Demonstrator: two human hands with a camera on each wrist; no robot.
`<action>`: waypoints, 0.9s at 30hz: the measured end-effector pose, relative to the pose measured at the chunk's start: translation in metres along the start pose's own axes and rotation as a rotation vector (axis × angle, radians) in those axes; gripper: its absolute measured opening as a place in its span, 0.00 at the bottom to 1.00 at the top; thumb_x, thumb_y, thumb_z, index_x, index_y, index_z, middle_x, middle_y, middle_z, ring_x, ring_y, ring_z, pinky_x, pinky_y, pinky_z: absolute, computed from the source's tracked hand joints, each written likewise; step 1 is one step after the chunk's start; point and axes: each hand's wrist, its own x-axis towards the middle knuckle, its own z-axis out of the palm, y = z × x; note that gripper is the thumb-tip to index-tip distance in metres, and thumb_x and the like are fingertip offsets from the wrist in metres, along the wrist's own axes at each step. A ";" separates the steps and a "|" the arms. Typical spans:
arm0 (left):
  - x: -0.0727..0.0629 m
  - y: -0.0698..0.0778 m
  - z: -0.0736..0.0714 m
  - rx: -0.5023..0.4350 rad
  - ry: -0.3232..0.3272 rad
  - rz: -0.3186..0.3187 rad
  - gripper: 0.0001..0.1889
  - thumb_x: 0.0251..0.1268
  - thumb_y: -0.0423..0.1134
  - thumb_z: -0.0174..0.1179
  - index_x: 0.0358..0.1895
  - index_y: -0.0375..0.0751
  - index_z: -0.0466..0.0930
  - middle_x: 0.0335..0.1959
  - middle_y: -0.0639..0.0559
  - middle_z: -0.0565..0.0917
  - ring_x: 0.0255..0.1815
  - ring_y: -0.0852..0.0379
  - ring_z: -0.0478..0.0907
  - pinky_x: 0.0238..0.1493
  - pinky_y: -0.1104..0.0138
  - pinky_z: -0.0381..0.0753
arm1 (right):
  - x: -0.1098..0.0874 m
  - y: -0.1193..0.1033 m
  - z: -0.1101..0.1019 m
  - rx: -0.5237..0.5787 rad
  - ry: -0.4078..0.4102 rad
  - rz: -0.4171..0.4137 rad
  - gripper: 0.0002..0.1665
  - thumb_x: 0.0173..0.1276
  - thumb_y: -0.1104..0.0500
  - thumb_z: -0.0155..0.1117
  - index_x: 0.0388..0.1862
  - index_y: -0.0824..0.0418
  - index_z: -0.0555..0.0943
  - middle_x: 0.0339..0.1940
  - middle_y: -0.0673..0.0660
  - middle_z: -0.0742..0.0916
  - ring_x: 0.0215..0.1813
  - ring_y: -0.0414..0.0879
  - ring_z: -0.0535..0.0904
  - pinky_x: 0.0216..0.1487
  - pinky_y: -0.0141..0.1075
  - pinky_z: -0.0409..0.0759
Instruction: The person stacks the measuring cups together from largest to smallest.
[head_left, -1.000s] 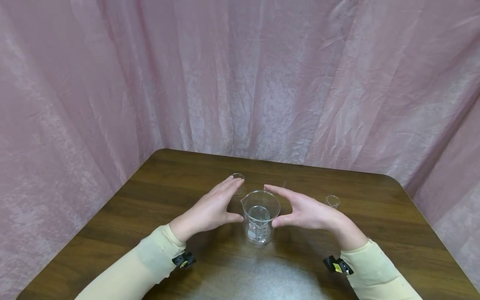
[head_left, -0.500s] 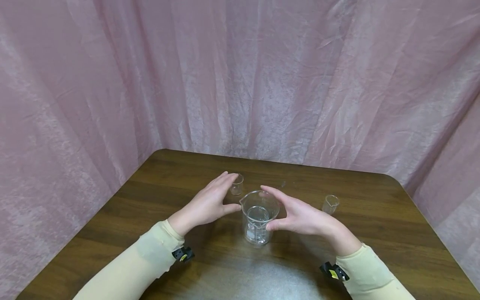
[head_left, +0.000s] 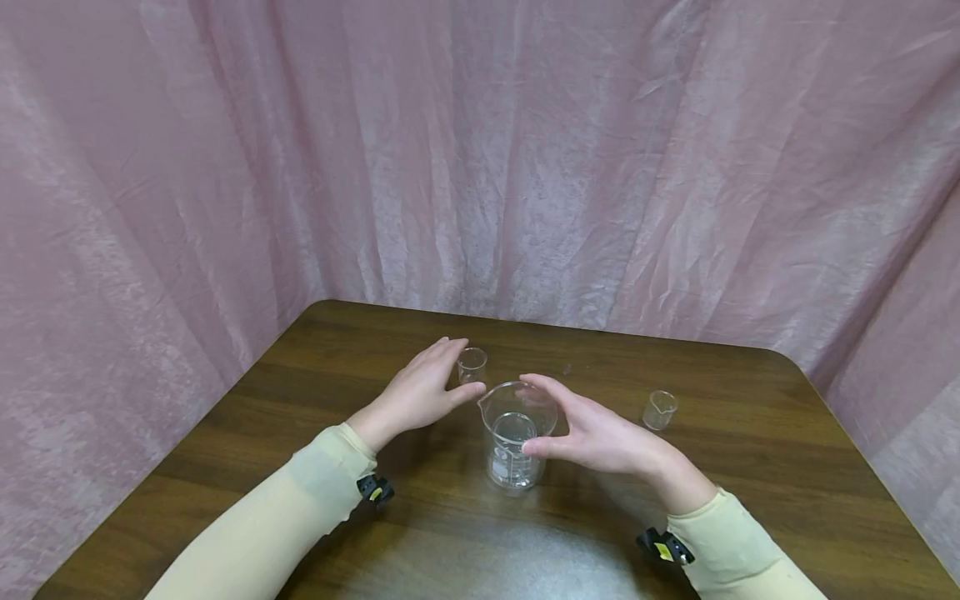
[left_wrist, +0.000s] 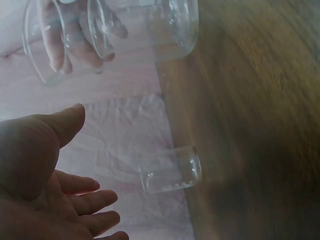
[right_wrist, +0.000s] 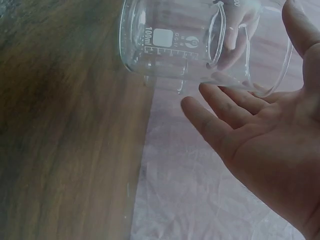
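Observation:
A large clear glass beaker (head_left: 495, 454) stands upright on the table, its pouring lip toward the left. A smaller beaker (head_left: 514, 427) appears nested inside it, its rim below the outer one. My right hand (head_left: 596, 429) holds the large beaker from the right, thumb across the front and fingers behind the upper wall. On the other side, my left hand (head_left: 416, 392) is spread, its thumb close to the pouring lip; contact cannot be told. Just beyond the left fingertips stands a small glass beaker (head_left: 472, 367). In the left wrist view, that small beaker (left_wrist: 172, 170) is apart from the fingers.
Another small beaker (head_left: 660, 410) stands on the table to the right, beyond the right wrist. The brown wooden table (head_left: 750, 467) has rounded far corners. Pink curtains (head_left: 480, 167) hang behind and at both sides.
My right hand has moved left around the large beaker, its thumb now across the front. The left hand has shifted slightly back and left, uncovering the small beaker behind it.

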 end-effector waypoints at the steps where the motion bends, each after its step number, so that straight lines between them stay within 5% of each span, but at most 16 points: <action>1: 0.002 -0.001 0.001 0.000 -0.002 -0.009 0.46 0.80 0.59 0.66 0.85 0.30 0.62 0.84 0.33 0.68 0.88 0.34 0.56 0.86 0.41 0.58 | 0.000 0.000 0.001 0.009 0.005 0.007 0.54 0.74 0.44 0.79 0.89 0.52 0.61 0.80 0.55 0.80 0.82 0.54 0.73 0.78 0.59 0.72; 16: 0.032 -0.019 0.016 0.037 -0.001 -0.101 0.45 0.80 0.62 0.65 0.84 0.31 0.65 0.81 0.34 0.72 0.84 0.37 0.66 0.84 0.44 0.63 | 0.005 0.000 0.009 0.043 0.052 0.029 0.52 0.72 0.43 0.81 0.86 0.53 0.65 0.75 0.58 0.83 0.77 0.52 0.78 0.74 0.57 0.77; 27: 0.049 -0.023 0.022 0.096 0.023 -0.102 0.41 0.79 0.60 0.67 0.77 0.29 0.73 0.73 0.35 0.80 0.75 0.37 0.76 0.79 0.45 0.71 | 0.009 0.002 0.006 0.020 0.053 0.035 0.55 0.72 0.42 0.81 0.89 0.51 0.62 0.75 0.54 0.83 0.78 0.52 0.78 0.77 0.57 0.74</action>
